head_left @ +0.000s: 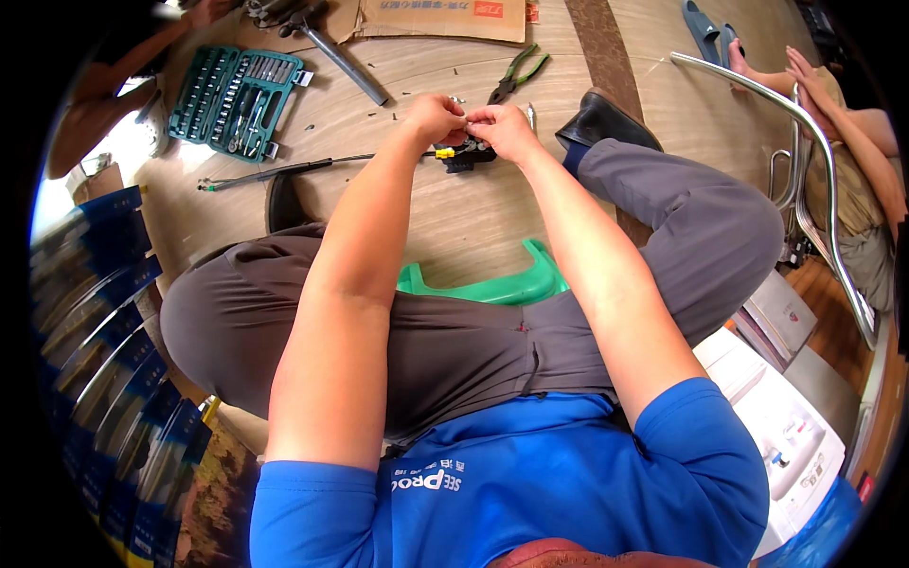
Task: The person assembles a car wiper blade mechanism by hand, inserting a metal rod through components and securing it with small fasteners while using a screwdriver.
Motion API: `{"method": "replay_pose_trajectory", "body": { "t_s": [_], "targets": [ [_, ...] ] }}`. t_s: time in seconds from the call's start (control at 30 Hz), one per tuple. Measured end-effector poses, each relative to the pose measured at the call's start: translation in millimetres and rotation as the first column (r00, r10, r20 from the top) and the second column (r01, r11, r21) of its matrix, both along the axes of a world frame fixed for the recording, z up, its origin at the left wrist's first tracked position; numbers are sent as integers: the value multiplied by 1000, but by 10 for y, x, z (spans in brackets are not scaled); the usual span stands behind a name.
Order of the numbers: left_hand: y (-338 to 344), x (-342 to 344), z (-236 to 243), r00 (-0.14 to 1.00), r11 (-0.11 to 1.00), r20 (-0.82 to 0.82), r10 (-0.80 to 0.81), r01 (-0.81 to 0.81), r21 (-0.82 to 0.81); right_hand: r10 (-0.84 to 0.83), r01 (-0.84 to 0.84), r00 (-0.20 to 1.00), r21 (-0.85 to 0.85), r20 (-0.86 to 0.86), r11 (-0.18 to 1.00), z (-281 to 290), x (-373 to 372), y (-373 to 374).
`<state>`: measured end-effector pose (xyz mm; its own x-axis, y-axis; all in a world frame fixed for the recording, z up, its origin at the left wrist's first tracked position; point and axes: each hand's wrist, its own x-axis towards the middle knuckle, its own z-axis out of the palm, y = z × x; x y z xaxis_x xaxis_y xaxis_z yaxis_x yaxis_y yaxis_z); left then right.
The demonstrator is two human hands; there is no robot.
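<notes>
Both hands meet over a small black mechanism (459,163) on the floor. My left hand (436,120) is closed, its fingertips pinched near those of my right hand (505,131), which is closed too. Whatever sits between the fingertips is too small to make out. A yellow connector (445,153) joins the mechanism to a black cable (303,167) that runs off to the left and ends in thin wires with a green tip. Just beyond my right hand lie green-handled pliers (518,78). A slim metal tool (531,117) rests beside that hand.
At the left lies an open green socket set (237,99); a hammer (341,62) and cardboard (440,19) are beyond. Between my legs sits a green plastic piece (488,286). Small screws dot the floor. Another person's hands (805,76) and a bent metal tube (824,142) are at the right.
</notes>
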<state>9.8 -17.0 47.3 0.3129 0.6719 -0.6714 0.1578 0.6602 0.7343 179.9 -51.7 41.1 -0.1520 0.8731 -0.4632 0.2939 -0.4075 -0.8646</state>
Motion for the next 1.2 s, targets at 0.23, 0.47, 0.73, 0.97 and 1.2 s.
{"method": "replay_pose_trajectory", "body": {
  "t_s": [0.23,0.47,0.73,0.97,1.2],
  "targets": [
    [63,67,-175,998,996,5,-63,63,-56,-4,0,997,57,71,998,-158,19,-12],
    [101,100,-204,997,984,35,-63,67,-163,-50,42,992,64,120,997,-302,55,-37],
    [79,62,-164,989,985,-120,-86,67,-157,-82,62,940,70,330,996,-417,116,-50],
    [-17,-182,-327,732,924,-678,-68,302,233,80,-134,877,82,475,988,-317,55,-44],
    [-24,-135,-272,668,877,-708,-227,457,150,323,-457,704,55,633,888,-271,-31,-22]
  ]
}}
